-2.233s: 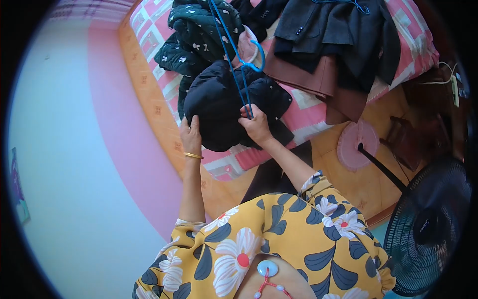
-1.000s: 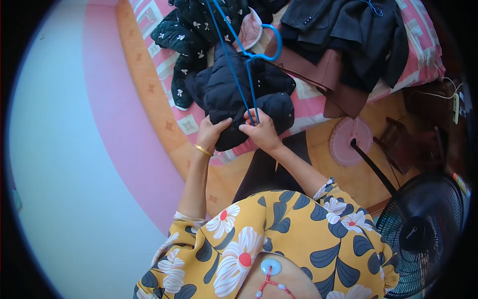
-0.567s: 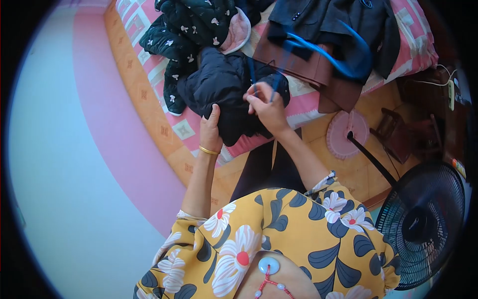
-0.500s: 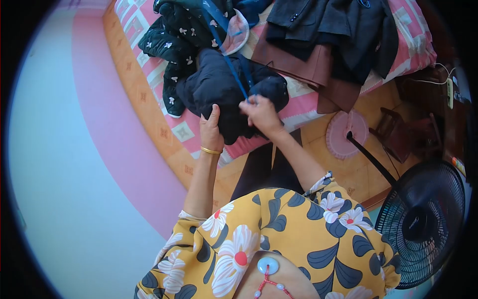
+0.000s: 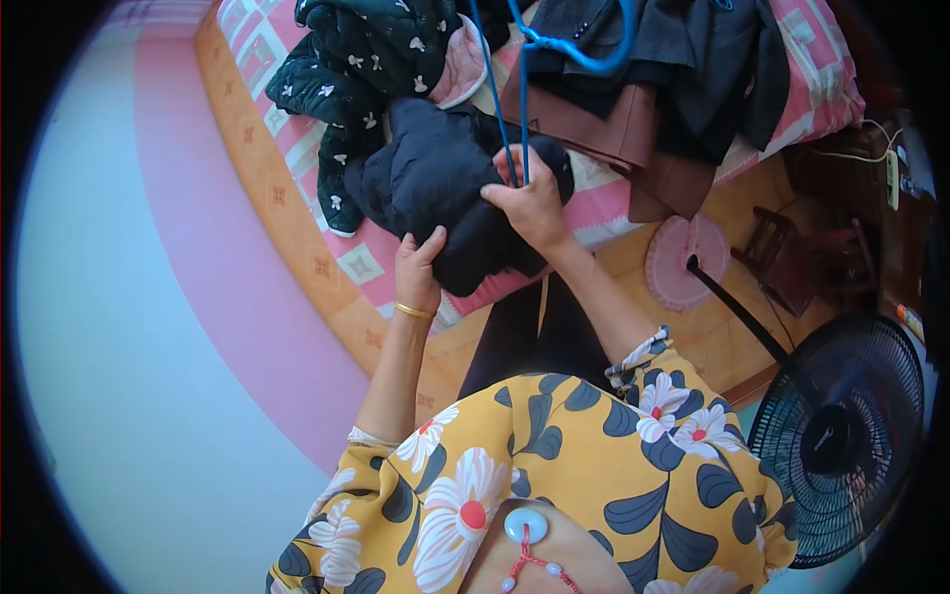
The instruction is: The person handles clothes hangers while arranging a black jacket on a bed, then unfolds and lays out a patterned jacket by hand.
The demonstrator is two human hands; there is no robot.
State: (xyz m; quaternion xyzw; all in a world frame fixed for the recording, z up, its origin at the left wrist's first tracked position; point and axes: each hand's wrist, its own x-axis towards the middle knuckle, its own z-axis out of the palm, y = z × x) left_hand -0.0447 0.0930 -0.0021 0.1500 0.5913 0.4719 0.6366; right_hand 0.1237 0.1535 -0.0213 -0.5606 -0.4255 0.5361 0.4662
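Observation:
A dark, padded jacket (image 5: 426, 178) lies bunched up at the near edge of the bed. My left hand (image 5: 420, 269) grips its lower left side, with the thumb on top and the fingers mostly hidden under the cloth. Over the jacket's right part, my right hand (image 5: 532, 206) is closed round a blue clothes hanger (image 5: 566, 47). The hanger's hook points away to the right, above the dark clothes. Whether the hanger's lower end touches the jacket is hidden by my fingers.
A dark green garment with white bunny prints (image 5: 371, 59) lies at the back left of the bed (image 5: 361, 262). Dark jackets (image 5: 683, 69) and a brown garment (image 5: 594, 129) lie at the right. A black fan (image 5: 836, 441) and a wooden stool (image 5: 816, 252) stand right.
The hanger has swung and turned in my right hand, so its hook now shows at the upper right. My left hand stays on the jacket, slightly lower.

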